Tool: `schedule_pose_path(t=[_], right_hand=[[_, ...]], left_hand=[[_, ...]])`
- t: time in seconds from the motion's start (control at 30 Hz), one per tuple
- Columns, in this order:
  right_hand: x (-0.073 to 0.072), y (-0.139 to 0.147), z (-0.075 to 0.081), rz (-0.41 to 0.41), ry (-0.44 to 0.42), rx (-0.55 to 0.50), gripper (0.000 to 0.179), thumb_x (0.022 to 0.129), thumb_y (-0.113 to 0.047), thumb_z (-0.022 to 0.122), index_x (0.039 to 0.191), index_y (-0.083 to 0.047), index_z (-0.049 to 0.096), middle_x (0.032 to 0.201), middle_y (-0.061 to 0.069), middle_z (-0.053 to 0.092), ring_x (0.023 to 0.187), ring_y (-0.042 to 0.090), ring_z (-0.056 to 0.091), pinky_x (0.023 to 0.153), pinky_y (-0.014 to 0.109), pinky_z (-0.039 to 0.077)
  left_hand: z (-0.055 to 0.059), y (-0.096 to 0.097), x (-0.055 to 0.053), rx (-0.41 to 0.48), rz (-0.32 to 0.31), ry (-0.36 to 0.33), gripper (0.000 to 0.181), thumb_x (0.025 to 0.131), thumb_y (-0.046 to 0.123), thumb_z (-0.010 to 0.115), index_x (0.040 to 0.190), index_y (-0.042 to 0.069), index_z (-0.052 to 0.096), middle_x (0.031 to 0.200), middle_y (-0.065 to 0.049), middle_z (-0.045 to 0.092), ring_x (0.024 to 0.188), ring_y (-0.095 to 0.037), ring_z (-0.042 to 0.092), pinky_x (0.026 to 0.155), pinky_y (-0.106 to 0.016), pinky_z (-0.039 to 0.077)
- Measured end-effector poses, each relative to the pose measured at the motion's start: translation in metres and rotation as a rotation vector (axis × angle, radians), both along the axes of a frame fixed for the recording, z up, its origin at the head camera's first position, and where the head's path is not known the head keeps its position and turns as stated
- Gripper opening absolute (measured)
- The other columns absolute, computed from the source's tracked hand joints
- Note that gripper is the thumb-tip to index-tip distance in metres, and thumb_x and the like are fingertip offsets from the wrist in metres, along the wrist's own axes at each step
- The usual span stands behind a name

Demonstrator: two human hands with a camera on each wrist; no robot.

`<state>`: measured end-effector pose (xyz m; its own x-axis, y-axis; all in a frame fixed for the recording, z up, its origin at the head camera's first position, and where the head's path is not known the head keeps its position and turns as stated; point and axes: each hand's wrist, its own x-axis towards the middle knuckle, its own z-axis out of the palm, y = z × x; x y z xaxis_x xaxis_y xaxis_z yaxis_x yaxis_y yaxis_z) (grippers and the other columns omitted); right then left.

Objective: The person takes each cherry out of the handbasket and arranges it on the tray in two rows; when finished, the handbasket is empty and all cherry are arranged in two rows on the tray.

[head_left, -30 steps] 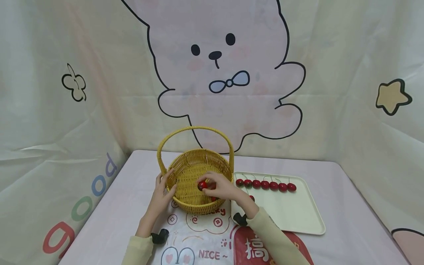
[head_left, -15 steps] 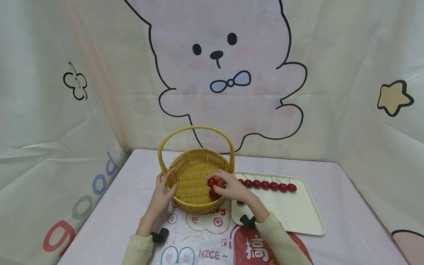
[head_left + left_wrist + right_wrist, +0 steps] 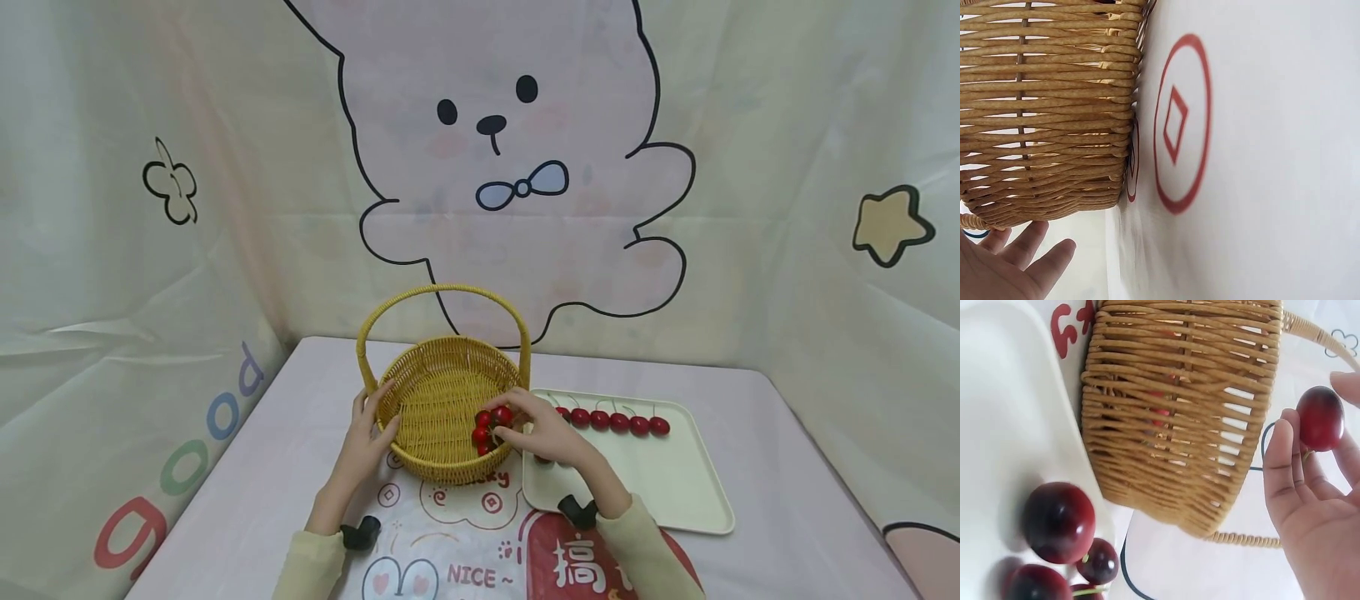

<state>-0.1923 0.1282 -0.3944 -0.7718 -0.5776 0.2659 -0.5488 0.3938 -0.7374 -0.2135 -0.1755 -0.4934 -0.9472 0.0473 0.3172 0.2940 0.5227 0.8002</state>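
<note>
A yellow wicker basket (image 3: 431,392) with a tall arched handle stands mid-table. My left hand (image 3: 367,442) rests on its left rim, thumb and fingers spread; in the left wrist view its fingers (image 3: 1050,265) lie fairly straight beside the basket wall. At the basket's right side my right hand (image 3: 551,429) pinches a dark red cherry (image 3: 1320,419) between thumb and fingertips. Several red cherries (image 3: 480,436) lie inside the basket near the right wall, close to that hand. Part of the right rim is hidden behind the right hand.
Right of the basket lies a cream tray (image 3: 660,483), its left edge near the basket. Several stemmed cherries (image 3: 619,422) form a row along its back; another cherry (image 3: 542,459) sits partly hidden under my right wrist. A printed cloth backdrop (image 3: 555,258) stands behind the table.
My right hand has moved rightward across the basket with a cherry at its fingertips, uncovering more of the cherries inside. My left hand and the basket have stayed in place.
</note>
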Motion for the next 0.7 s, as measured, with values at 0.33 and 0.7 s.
schedule_pose_path(t=[0.33, 0.7], right_hand=[[0.004, 0.022, -0.005, -0.012, 0.153, 0.018, 0.031, 0.083, -0.003, 0.066, 0.114, -0.004, 0.061, 0.105, 0.014, 0.062, 0.081, 0.025, 0.052, 0.068, 0.032, 0.050], [-0.007, 0.060, -0.042, -0.093, 0.124, 0.025, 0.035, 0.083, -0.010, 0.069, 0.117, -0.012, 0.062, 0.111, 0.001, 0.058, 0.089, 0.014, 0.055, 0.077, 0.035, 0.053]], left_hand=[[0.001, 0.000, 0.001, -0.001, 0.001, -0.010, 0.057, 0.092, 0.023, 0.057, 0.143, 0.029, 0.032, 0.149, -0.013, 0.014, 0.127, -0.047, 0.035, 0.091, -0.071, 0.034], [0.000, 0.000, 0.001, -0.005, -0.002, -0.001, 0.058, 0.092, 0.021, 0.057, 0.144, 0.027, 0.032, 0.149, -0.012, 0.015, 0.126, -0.047, 0.036, 0.092, -0.071, 0.033]])
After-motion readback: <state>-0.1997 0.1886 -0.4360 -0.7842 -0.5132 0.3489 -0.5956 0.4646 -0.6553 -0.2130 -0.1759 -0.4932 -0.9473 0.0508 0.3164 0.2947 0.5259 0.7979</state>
